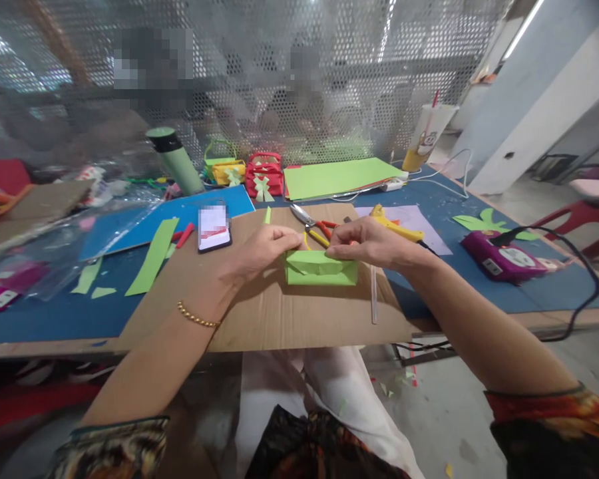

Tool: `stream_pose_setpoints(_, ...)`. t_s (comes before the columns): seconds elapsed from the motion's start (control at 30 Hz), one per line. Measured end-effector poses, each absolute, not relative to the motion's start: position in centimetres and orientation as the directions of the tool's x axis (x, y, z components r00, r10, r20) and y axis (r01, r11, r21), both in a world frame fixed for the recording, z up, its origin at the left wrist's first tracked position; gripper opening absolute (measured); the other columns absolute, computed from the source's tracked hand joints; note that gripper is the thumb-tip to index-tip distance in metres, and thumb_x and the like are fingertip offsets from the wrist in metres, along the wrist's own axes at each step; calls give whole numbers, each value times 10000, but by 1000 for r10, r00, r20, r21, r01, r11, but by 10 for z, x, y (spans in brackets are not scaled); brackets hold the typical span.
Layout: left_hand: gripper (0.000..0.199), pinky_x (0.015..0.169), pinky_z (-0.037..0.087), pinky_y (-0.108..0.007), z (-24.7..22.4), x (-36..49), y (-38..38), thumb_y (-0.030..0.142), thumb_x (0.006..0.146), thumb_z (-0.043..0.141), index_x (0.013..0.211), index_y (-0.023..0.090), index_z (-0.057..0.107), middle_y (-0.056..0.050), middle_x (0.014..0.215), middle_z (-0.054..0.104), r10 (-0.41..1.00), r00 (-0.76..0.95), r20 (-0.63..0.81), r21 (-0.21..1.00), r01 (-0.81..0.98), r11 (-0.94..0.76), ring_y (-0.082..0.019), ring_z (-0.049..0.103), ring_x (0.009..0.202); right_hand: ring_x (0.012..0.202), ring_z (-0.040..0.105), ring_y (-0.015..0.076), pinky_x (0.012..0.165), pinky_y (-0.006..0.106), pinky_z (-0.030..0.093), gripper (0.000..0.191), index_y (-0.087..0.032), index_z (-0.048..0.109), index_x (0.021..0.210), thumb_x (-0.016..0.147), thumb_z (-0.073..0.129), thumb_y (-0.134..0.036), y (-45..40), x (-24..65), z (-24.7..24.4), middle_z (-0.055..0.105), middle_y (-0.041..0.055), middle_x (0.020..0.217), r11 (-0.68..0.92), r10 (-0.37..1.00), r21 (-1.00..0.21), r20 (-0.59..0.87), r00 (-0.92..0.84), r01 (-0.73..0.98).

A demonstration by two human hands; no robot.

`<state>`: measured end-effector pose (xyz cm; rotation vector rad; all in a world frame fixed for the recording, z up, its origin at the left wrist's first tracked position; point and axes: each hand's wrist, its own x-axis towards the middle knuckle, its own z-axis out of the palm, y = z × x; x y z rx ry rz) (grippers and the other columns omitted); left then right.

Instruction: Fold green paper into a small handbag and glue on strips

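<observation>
A small folded green paper box [322,271] rests on a sheet of brown cardboard [279,326] in front of me. My left hand [272,245] pinches the box's upper left corner, thumb and forefinger together. At the upper right corner, my right hand [367,239] grips the top edge with bent fingers. Just behind the box lie scissors [312,221] with red and yellow handles, partly hidden by my right hand. A yellow glue gun [397,226] is beyond that hand, and a clear glue stick [374,299] lies to the right of the box.
A phone [213,227] and green paper strips [154,256] lie left. Behind stand a green tumbler [174,163], a red paper bag [264,176] and a yellow one [227,173], beside green sheets [344,178]. Right are a drink cup [426,140] and a corded purple power strip [499,258].
</observation>
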<state>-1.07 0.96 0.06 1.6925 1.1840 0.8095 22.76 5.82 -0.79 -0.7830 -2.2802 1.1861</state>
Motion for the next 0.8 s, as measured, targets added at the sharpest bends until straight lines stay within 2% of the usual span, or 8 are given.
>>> stream_pose_setpoints(0.13,400,576,337,-273,-1,-19,12,464,868,684,610,186,557,21,627,465,936,350,32,909,380,-173,-118,415,612,587,306,91,567,299,192,438,-222,431,620,842,673,-513,56,228,-5,335,-59,605,467,671,-836,123,-731,288)
stream_pose_setpoints(0.27,337,577,349,-270,-3,-21,14,460,813,754,687,175,626,13,667,535,920,392,12,899,398,-181,-117,467,624,599,320,95,575,303,208,443,-222,433,621,837,686,-514,55,228,-3,352,-52,611,466,680,-832,120,-724,300)
stream_pose_setpoints(0.4,334,577,335,-270,-4,-19,15,415,821,725,645,181,564,18,654,507,919,391,48,880,419,-225,-111,447,615,591,310,95,573,310,196,454,-226,414,613,829,684,-520,56,228,-4,342,-53,605,467,684,-829,117,-720,309)
stream_pose_setpoints(0.57,366,541,247,-271,-5,-18,15,394,864,677,627,200,476,37,622,405,932,352,86,853,457,-251,-105,351,593,596,319,97,571,309,211,455,-222,426,600,844,683,-508,58,229,-5,367,-46,611,480,673,-825,128,-729,298)
stream_pose_setpoints(0.8,366,570,306,-274,-4,-12,12,450,885,645,656,189,529,23,658,440,907,413,81,859,432,-273,-119,404,633,590,299,88,563,289,204,461,-210,465,613,877,681,-519,60,228,-7,351,-56,610,510,627,-821,150,-765,257)
